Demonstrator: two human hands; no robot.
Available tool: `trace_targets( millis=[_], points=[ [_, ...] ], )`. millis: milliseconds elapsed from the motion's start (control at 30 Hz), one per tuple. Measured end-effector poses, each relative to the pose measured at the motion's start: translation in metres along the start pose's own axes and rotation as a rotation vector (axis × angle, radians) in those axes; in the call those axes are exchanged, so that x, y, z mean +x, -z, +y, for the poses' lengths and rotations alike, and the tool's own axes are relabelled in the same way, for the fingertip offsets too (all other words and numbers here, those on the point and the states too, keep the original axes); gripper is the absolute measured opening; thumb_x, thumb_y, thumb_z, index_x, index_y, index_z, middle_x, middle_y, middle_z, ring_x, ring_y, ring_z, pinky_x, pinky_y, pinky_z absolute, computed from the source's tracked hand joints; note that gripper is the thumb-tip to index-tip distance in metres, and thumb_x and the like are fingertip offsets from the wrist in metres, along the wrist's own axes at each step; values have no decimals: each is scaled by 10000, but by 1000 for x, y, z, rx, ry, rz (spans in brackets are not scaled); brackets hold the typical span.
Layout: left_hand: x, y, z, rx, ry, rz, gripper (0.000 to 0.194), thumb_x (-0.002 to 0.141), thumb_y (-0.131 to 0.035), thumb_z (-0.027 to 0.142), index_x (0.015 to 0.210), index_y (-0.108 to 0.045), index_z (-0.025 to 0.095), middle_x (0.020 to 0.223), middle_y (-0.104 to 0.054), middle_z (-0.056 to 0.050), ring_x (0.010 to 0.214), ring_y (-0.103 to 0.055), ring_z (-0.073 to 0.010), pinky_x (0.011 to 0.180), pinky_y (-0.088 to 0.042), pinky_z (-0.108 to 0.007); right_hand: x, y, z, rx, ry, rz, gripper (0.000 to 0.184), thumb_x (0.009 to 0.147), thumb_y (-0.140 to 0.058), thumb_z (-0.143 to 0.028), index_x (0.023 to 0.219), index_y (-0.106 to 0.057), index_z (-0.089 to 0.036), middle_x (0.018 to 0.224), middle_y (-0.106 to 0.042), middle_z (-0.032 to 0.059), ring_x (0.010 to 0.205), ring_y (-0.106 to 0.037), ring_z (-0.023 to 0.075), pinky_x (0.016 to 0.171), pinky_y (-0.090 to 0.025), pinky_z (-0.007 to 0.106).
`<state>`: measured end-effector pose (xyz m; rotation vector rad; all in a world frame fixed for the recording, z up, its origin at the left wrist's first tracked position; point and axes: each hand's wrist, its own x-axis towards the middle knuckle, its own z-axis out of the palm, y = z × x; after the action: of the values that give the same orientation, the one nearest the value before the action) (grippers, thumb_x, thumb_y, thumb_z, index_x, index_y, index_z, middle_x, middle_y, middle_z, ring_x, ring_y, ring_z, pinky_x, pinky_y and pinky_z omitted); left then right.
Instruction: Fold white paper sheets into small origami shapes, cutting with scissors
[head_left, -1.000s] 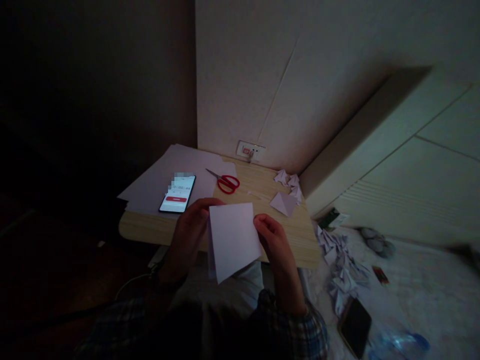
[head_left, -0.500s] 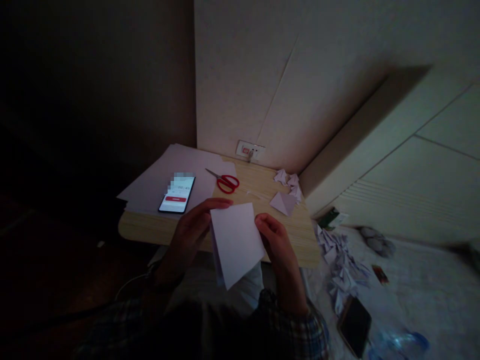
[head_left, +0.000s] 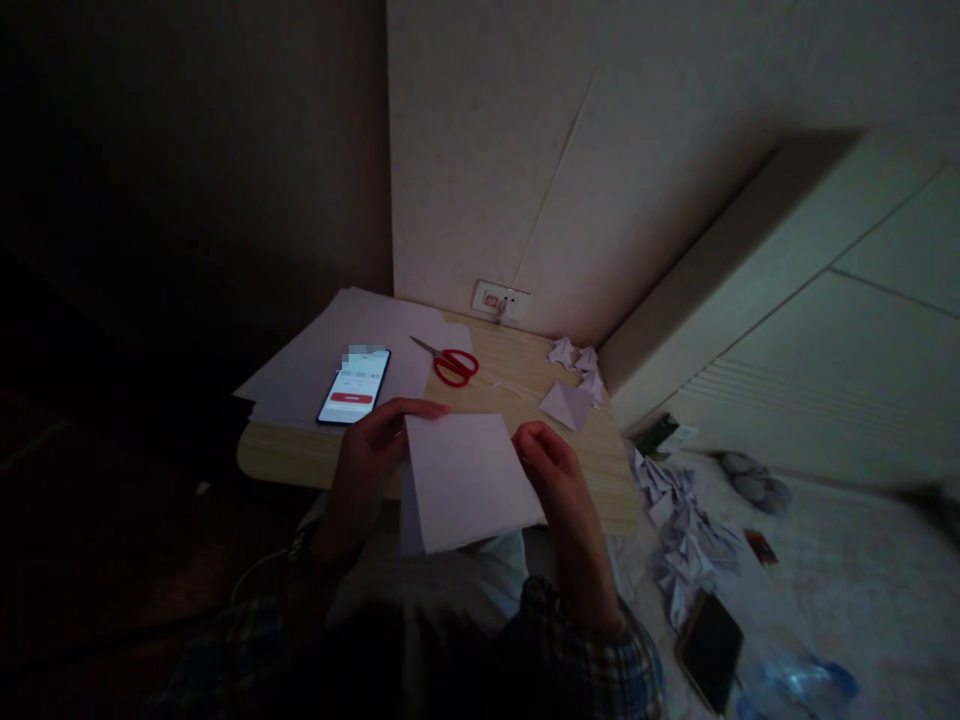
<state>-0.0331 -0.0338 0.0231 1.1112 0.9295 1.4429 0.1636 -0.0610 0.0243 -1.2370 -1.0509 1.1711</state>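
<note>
A folded sheet of white paper (head_left: 469, 485) is held up between my hands over the front edge of the small wooden table (head_left: 517, 365). My left hand (head_left: 375, 455) is closed on its upper left corner, with fingers behind the sheet and partly hidden. At the paper's right edge, my right hand (head_left: 551, 465) has its fingers curled in a pinch against it. Beyond the paper lie red-handled scissors (head_left: 454, 366), their blades over a stack of white sheets (head_left: 300, 365). A folded paper square (head_left: 568, 406) rests to the right.
A lit phone (head_left: 354, 388) lies on the sheets. Several small folded paper pieces (head_left: 581, 362) sit at the table's back right corner. On the bed (head_left: 847, 560) to the right are a heap of folded papers (head_left: 686, 530) and a dark phone (head_left: 709, 650). A wall socket (head_left: 501, 300) is behind.
The paper has turned between my hands: its lower corner swung right, then back left, and its lower edge now lies flatter. My left hand moved slightly left. The scissors stay put.
</note>
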Motion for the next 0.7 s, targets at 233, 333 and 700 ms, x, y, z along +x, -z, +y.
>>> trace_targets(
  millis=[233, 333, 700],
  points=[
    [7, 4, -8, 115, 140, 143, 204, 594, -793, 354, 610, -672, 191, 569, -641, 9, 532, -568, -159, 463, -405, -233, -3, 5, 1, -46, 155, 18, 282, 866, -558, -500, 913, -642, -235, 975, -656, 46, 898, -629, 196, 699, -521, 304],
    [8, 4, -8, 123, 192, 164, 235, 598, -772, 380, 594, -638, 187, 545, -607, 24, 496, -530, -136, 444, -387, -223, -3, 5, 4, -14, 185, -38, 342, 899, -498, -542, 976, -644, -242, 991, -654, 55, 958, -625, 208, 740, -533, 327],
    [5, -4, -3, 114, 331, 73, 284, 581, -765, 419, 685, -647, 183, 648, -678, 16, 548, -579, -135, 490, -419, -208, 3, -1, -3, -163, 192, 1, 224, 790, -646, -374, 651, -584, -210, 620, -558, -27, 650, -548, 145, 636, -455, 255]
  ],
)
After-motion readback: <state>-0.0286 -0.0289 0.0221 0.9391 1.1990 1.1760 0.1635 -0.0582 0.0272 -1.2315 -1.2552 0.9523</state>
